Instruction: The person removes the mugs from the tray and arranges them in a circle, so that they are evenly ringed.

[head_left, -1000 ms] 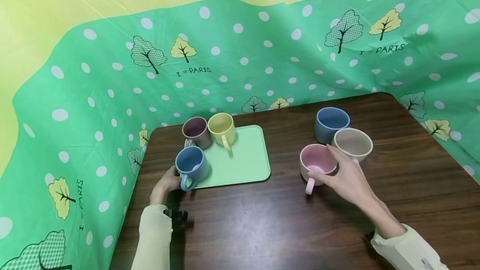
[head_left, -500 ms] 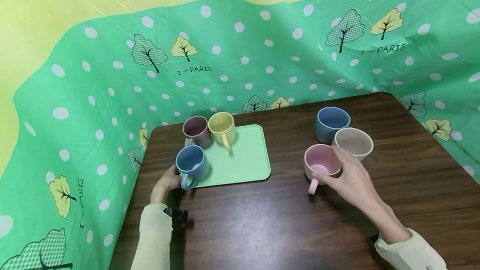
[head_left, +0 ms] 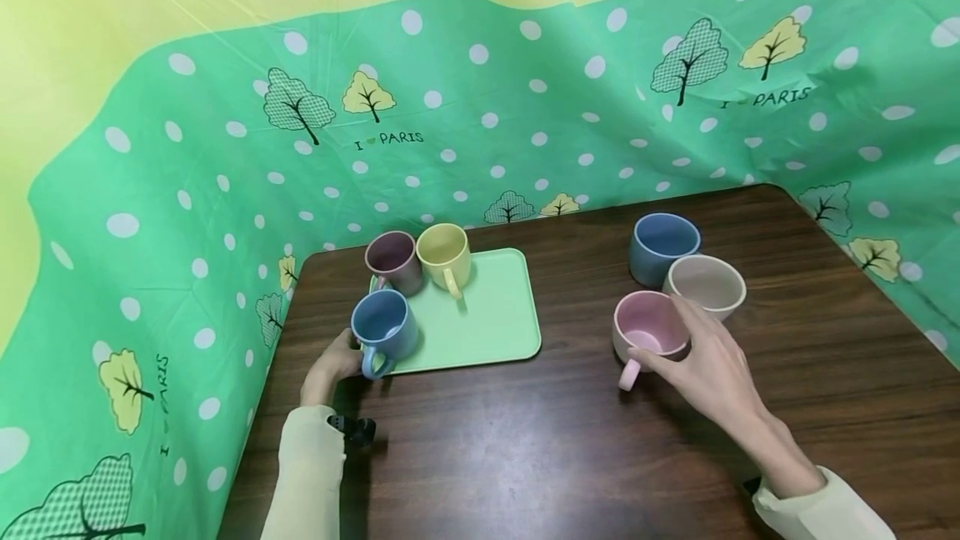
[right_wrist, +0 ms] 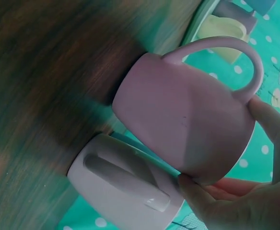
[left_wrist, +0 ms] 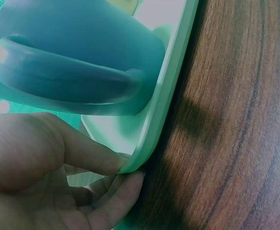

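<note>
My left hand (head_left: 333, 363) pinches the near left corner of a light green tray (head_left: 491, 315), thumb on top and fingers below in the left wrist view. Beside that hand, a blue mug (head_left: 397, 340) stands on the tray, its handle toward me. Farther back are a purple mug (head_left: 401, 269) and a yellow mug (head_left: 450, 261). On the right, my right hand (head_left: 716, 373) grips a pink mug (head_left: 647, 327) by its rim, with thumb near the handle in the right wrist view. The pink mug is upright; its base is at or close to the tabletop.
Close behind the pink mug stands a whitish mug (head_left: 705, 286), and behind that another blue mug (head_left: 660, 248). The dark wooden table (head_left: 480, 448) has a green dotted cloth (head_left: 450, 107) hanging along its back and sides.
My right hand has shifted the pink mug a little to the right, nearer the whitish mug. The left hand and the tray have stayed in place.
</note>
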Demonstrator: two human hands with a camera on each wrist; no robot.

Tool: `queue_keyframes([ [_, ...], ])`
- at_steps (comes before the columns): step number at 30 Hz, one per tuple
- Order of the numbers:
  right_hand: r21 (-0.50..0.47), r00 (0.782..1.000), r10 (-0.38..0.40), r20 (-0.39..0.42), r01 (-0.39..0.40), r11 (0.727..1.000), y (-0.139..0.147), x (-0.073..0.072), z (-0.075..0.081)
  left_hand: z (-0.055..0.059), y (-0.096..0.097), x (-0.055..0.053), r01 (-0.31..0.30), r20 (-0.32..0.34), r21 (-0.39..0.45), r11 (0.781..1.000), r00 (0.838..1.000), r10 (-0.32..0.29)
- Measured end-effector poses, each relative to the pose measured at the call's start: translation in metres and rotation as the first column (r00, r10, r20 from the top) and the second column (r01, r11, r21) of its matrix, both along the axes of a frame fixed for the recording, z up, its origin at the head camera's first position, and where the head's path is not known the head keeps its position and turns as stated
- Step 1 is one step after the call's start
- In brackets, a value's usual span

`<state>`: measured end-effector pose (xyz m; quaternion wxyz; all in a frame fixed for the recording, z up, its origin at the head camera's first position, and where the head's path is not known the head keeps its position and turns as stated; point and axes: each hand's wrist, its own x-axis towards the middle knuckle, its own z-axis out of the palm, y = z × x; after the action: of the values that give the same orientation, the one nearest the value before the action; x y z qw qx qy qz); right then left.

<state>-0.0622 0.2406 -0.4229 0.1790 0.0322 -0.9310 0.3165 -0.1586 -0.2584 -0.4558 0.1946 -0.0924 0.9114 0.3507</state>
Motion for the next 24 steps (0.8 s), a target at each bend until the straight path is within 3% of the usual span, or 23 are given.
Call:
queue_keyframes([
  [14,-0.016,0.999,-0.050,-0.010,0.050,0.999,-0.0010,0.0071,-0.0038,-0.0012,-0.0007,0.0001,-0.008,0.012,0.006,1.000,1.000,0.007],
  [24,-0.037,0.992,-0.119,0.047,0.121,0.992,0.0021,0.0093,-0.0036,-0.0019,-0.0002,0.0006,-0.012,0.005,0.023,1.000,1.000,0.012],
])
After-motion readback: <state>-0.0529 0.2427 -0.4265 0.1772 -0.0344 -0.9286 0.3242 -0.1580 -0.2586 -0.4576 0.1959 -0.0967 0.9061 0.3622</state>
